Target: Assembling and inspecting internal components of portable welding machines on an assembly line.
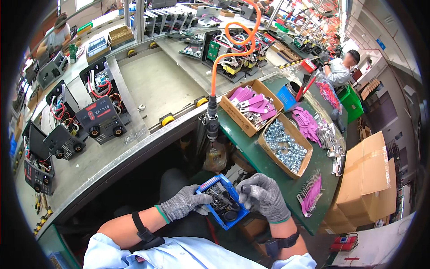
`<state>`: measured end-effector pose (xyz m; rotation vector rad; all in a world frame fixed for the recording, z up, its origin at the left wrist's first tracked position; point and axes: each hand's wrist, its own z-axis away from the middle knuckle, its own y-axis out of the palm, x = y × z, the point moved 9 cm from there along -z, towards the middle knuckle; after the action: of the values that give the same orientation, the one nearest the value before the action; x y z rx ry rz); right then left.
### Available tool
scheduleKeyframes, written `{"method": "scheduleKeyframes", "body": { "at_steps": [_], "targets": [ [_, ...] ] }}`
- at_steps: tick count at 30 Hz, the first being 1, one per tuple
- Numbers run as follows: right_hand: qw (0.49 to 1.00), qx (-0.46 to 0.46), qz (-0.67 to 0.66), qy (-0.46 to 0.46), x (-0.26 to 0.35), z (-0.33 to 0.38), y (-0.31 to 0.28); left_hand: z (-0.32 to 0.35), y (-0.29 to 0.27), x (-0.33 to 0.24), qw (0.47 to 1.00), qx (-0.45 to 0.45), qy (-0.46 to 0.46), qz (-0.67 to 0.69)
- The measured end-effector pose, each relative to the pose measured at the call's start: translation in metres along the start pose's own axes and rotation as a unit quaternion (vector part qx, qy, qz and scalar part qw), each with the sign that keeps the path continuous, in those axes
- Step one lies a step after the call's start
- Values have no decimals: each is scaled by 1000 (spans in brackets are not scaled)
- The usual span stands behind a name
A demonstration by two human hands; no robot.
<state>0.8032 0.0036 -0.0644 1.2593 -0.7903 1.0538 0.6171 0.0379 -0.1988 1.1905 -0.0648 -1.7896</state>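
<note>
A small blue plastic bin (239, 211) is tilted in front of my body, with loose black and metal parts (222, 201) inside it. My left hand (187, 203), in a grey glove, grips the bin's left side, its thumb over the rim. My right hand (265, 196), gloved alike, is closed just above the bin's right edge, with a small dark part (245, 188) pinched between thumb and fingers. The exact kind of that part cannot be made out. Beyond the bin, a power screwdriver (212, 123) hangs upright from a coiled orange hose (215, 67).
On the green bench at right stand a carton of bolts (286, 145), a carton of purple-and-silver strips (253, 107) and a row of purple strips (309, 197). Opened machine units (102, 117) sit on the conveyor line at left. A large cardboard box (365, 175) stands far right. A co-worker (340, 69) sits beyond.
</note>
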Motion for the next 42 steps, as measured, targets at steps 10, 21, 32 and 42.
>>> {"method": "scheduleKeyframes", "body": {
  "at_steps": [10, 21, 32, 42],
  "targets": [
    [944, -18, -321, 72, -33, 3, -3, 5, -9, 9, 999, -32, 3, 18],
    [934, -213, 190, 217, -184, 124, -111, -32, 5, 39, 995, -26, -47, -89],
    [858, -280, -193, 385, -291, 156, -138, -121, 32, 49, 933, 30, -70, -352],
    [813, -276, -434, 272, -530, 14, -311, 103, -159, -15, 929, -354, 58, -88]
  ]
}}
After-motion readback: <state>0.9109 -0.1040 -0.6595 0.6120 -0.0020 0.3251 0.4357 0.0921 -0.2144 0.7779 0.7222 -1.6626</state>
